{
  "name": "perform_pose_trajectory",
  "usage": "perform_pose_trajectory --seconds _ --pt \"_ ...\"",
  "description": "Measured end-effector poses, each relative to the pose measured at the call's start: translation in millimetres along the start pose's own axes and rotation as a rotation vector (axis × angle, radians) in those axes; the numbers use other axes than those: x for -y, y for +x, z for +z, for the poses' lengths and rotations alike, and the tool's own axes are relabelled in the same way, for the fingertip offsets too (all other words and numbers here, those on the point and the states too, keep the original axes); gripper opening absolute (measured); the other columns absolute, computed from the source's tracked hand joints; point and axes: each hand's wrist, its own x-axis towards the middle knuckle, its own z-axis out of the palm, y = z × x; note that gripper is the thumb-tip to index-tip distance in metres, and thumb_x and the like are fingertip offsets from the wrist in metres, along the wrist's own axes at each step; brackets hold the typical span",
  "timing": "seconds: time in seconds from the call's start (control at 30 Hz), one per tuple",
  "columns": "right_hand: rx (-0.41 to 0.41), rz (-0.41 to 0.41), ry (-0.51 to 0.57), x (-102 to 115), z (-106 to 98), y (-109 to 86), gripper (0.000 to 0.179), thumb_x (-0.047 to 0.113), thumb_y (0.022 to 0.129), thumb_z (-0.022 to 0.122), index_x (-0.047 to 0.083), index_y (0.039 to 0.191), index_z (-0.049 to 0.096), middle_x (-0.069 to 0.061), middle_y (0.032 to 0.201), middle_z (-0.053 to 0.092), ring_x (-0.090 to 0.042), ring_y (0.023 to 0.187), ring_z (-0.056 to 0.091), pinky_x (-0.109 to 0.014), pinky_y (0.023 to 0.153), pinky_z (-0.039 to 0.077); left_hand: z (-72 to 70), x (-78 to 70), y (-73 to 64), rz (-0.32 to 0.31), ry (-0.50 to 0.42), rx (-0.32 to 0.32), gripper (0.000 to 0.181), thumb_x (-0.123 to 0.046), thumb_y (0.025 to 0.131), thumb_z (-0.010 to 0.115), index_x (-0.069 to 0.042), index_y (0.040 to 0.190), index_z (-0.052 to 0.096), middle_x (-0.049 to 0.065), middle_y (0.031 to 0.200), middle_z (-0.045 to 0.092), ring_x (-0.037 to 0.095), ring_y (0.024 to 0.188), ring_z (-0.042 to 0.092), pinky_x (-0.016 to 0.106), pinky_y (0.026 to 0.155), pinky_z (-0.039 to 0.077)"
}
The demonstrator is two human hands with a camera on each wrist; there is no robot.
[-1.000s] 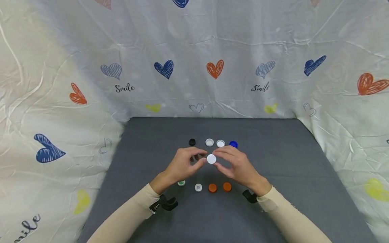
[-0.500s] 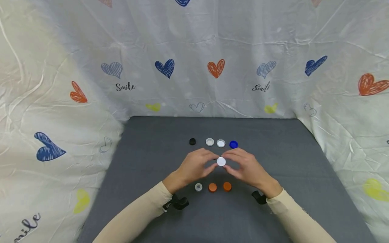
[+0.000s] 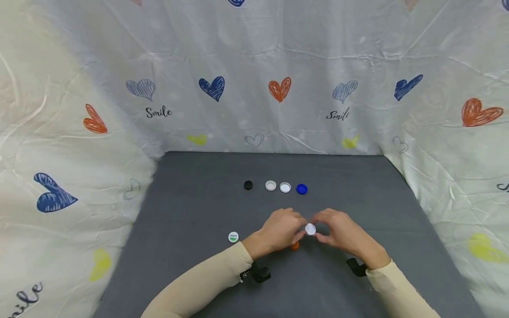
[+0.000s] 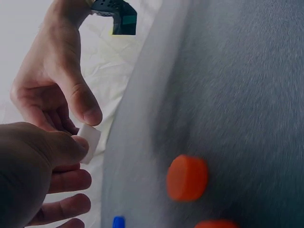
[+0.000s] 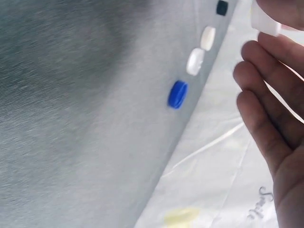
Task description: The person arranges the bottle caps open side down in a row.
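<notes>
A small white bottle cap [image 3: 310, 229] is held above the grey table by both hands at once. My left hand [image 3: 280, 227] pinches its left side between thumb and fingers. From the other side my right hand [image 3: 343, 232] grips it, thumb below and fingers above. The left wrist view shows the white cap [image 4: 90, 141] edge-on, with both thumbs against it. Just under the left hand lies an orange cap [image 3: 295, 246], partly covered by the fingers; a second orange one [image 4: 217, 223] shows at the bottom of the left wrist view.
Across the back of the grey table [image 3: 191, 198] lie a black cap [image 3: 248, 185], two white caps [image 3: 271, 186] [image 3: 285, 187] and a blue cap [image 3: 302, 189]. A green-and-white cap [image 3: 233, 237] lies to the left. White cloth with printed hearts surrounds the table.
Both hands have moved right and nearer to me, carrying the white cap along. The left arm now covers the grey-marked white cap and most of the orange caps; the green-and-white one shows again.
</notes>
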Motion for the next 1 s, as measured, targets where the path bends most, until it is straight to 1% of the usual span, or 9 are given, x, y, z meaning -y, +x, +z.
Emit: perform_pose_trajectory --seconds 0.2,0.4,0.53,0.77,1.0 --pt "0.041 0.022 0.008 -6.9 11.6 -10.1 0.027 0.014 0.076 0.087 0.018 0.100 0.075 0.007 0.097 0.072 -0.015 0.090 0.068 -0.037 0.076 0.057 16.3 -9.8 6.8 -0.024 0.008 0.062 0.016 -0.040 0.089 0.075 -0.029 0.100 0.077 -0.013 0.089 0.072 0.011 0.080 0.063 0.031 0.065 0.053" --pt "0.078 0.056 0.001 -10.3 25.7 -16.8 0.027 0.013 0.074 0.088 0.017 0.097 0.075 0.005 0.094 0.072 -0.014 0.087 0.068 -0.037 0.076 0.056 30.5 -15.8 10.0 -0.015 0.066 0.099 0.012 -0.041 0.086 0.077 -0.029 0.090 0.075 -0.013 0.082 0.069 0.014 0.078 0.064 0.034 0.064 0.053" --pt "0.101 0.095 0.005 -11.7 35.4 -20.9 0.026 0.015 0.073 0.089 0.017 0.094 0.075 0.006 0.091 0.071 -0.014 0.084 0.067 -0.037 0.075 0.056 39.3 -20.0 10.3 -0.009 0.113 0.126 0.014 -0.043 0.084 0.078 -0.030 0.088 0.074 -0.012 0.083 0.070 0.015 0.079 0.065 0.034 0.065 0.054" --pt "0.118 0.120 -0.034 -13.7 48.7 -25.8 0.023 0.019 0.072 0.089 0.017 0.091 0.075 0.007 0.090 0.070 -0.012 0.084 0.065 -0.037 0.076 0.055 50.1 -25.1 9.2 -0.016 0.150 0.153 0.014 -0.042 0.083 0.078 -0.030 0.087 0.074 -0.009 0.088 0.070 0.014 0.081 0.064 0.033 0.067 0.053" --pt "0.144 0.114 -0.062 -11.8 45.6 -24.3 0.024 0.017 0.073 0.088 0.016 0.095 0.077 0.005 0.095 0.070 -0.016 0.090 0.066 -0.038 0.078 0.056 53.2 -24.5 10.0 -0.033 0.136 0.169 0.014 -0.042 0.086 0.075 -0.030 0.094 0.074 -0.008 0.092 0.070 0.015 0.083 0.064 0.032 0.069 0.053"
